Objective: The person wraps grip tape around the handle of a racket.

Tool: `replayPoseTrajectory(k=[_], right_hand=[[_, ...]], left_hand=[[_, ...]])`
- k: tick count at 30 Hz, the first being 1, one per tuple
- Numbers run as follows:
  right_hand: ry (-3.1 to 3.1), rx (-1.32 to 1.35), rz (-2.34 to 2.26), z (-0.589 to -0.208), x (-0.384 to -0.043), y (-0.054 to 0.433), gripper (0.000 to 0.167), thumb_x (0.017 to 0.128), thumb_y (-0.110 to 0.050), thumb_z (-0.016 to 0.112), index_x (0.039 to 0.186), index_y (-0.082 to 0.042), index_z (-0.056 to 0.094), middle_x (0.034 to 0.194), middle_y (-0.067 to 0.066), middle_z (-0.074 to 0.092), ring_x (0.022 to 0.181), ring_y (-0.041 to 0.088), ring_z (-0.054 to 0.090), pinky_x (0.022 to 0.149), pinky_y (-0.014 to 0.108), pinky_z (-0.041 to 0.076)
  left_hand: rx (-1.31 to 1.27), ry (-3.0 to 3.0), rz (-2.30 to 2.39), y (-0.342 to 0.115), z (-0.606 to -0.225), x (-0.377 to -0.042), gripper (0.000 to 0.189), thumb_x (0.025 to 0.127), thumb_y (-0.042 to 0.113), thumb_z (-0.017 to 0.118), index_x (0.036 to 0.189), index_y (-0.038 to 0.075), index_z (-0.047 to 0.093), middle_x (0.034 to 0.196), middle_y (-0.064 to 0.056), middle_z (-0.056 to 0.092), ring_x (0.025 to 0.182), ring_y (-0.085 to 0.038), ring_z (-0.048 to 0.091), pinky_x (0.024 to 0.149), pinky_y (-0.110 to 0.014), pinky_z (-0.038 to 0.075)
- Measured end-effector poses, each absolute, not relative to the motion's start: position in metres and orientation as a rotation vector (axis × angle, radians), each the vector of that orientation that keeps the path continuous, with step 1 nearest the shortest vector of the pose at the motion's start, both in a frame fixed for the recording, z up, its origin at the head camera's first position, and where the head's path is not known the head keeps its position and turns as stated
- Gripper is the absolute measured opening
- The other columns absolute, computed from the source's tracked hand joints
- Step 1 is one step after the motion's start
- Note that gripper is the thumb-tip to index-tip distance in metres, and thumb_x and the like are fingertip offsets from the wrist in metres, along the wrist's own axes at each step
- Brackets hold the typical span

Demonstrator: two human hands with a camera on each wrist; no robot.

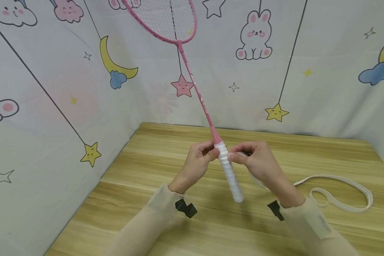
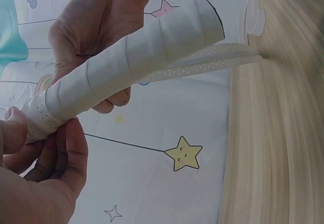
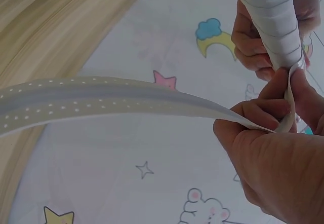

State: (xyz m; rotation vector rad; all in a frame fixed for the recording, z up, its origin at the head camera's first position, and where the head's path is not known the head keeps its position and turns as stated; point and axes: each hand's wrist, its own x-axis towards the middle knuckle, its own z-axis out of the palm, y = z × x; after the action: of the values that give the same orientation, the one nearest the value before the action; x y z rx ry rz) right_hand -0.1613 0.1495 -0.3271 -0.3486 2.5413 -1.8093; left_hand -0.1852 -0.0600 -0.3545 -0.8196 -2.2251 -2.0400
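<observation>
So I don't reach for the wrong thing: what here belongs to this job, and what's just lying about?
In the job:
pink racket, its wrapped handle held by the left hand
perforated white tape, pinched by the right hand

Surroundings and worn gear:
wooden tabletop
cartoon-print backdrop
black wrist devices

- The left hand (image 1: 196, 158) is gripping the upper part of a white-wrapped handle (image 1: 232, 179).
- The right hand (image 1: 259, 160) is pinching a white strip (image 1: 355, 209) beside it.
- The strip's loose end is curling on the wooden table (image 1: 147, 160).
- The pink racket (image 1: 196, 89) is slanting up and leftward.
- A cartoon-printed backdrop (image 1: 211, 64) is standing behind.
</observation>
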Motion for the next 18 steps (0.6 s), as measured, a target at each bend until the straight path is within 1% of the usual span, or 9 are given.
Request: replayPoseTrajectory(k=[6, 9, 12, 13, 15, 16, 18], right_hand=[[2.509, -0.394, -1.801, -0.3278, -0.1621, 0.1530, 0.019, 0.098, -0.015, 0.083, 0.108, 0.002, 0.082, 0.090, -0.007, 0.077, 0.084, 0.013, 0.060, 0.079, 0.027, 0.052], [2.500, -0.383, -1.793, -0.3278, -0.1624, 0.1531, 0.021, 0.096, -0.017, 0.085, 0.106, 0.001, 0.081, 0.090, -0.006, 0.076, 0.085, 0.014, 0.060, 0.081, 0.029, 0.052], [2.489, -0.369, -1.786, -0.3279, -0.1631, 0.1537, 0.023, 0.095, -0.020, 0.087, 0.105, 0.001, 0.081, 0.090, -0.006, 0.076, 0.087, 0.015, 0.061, 0.084, 0.030, 0.053], [2.484, -0.368, -1.786, -0.3280, -0.1634, 0.1539, 0.024, 0.095, -0.020, 0.087, 0.105, 0.001, 0.081, 0.090, -0.007, 0.077, 0.088, 0.015, 0.062, 0.085, 0.031, 0.053], [2.472, -0.373, -1.790, -0.3285, -0.1639, 0.1549, 0.024, 0.096, -0.020, 0.086, 0.106, 0.001, 0.082, 0.090, -0.009, 0.078, 0.089, 0.015, 0.064, 0.086, 0.031, 0.054], [2.462, -0.378, -1.795, -0.3286, -0.1643, 0.1556, 0.024, 0.096, -0.019, 0.086, 0.106, 0.002, 0.082, 0.090, -0.010, 0.079, 0.090, 0.014, 0.065, 0.087, 0.031, 0.054], [2.441, -0.392, -1.810, -0.3290, -0.1650, 0.1570, 0.023, 0.097, -0.016, 0.084, 0.108, 0.004, 0.082, 0.089, -0.012, 0.080, 0.091, 0.013, 0.068, 0.089, 0.029, 0.056]], left_hand=[[-0.869, -2.257, -2.068, -0.0639, -0.3546, -0.1876, 0.039, 0.111, 0.012, 0.054, 0.130, -0.020, 0.065, 0.122, -0.042, 0.068, 0.098, 0.001, 0.065, 0.097, -0.022, 0.059], [-0.895, -2.241, -2.131, -0.0659, -0.3561, -0.1890, 0.056, 0.109, 0.029, 0.055, 0.131, -0.021, 0.063, 0.124, -0.044, 0.065, 0.100, 0.000, 0.065, 0.097, -0.022, 0.058], [-0.909, -2.216, -2.190, -0.0668, -0.3579, -0.1904, 0.080, 0.099, 0.050, 0.058, 0.133, -0.022, 0.062, 0.127, -0.045, 0.063, 0.103, 0.000, 0.064, 0.100, -0.023, 0.056], [-0.911, -2.211, -2.199, -0.0671, -0.3580, -0.1905, 0.086, 0.095, 0.055, 0.058, 0.133, -0.022, 0.062, 0.129, -0.044, 0.063, 0.104, -0.001, 0.065, 0.101, -0.024, 0.056], [-0.912, -2.206, -2.212, -0.0673, -0.3578, -0.1905, 0.092, 0.091, 0.061, 0.059, 0.133, -0.022, 0.062, 0.129, -0.042, 0.066, 0.107, -0.002, 0.065, 0.102, -0.026, 0.055], [-0.909, -2.208, -2.213, -0.0675, -0.3580, -0.1907, 0.093, 0.091, 0.062, 0.060, 0.133, -0.021, 0.062, 0.129, -0.039, 0.067, 0.108, -0.002, 0.065, 0.103, -0.027, 0.054], [-0.906, -2.211, -2.222, -0.0679, -0.3574, -0.1905, 0.092, 0.091, 0.062, 0.061, 0.132, -0.020, 0.063, 0.125, -0.030, 0.073, 0.109, -0.003, 0.065, 0.104, -0.029, 0.054]])
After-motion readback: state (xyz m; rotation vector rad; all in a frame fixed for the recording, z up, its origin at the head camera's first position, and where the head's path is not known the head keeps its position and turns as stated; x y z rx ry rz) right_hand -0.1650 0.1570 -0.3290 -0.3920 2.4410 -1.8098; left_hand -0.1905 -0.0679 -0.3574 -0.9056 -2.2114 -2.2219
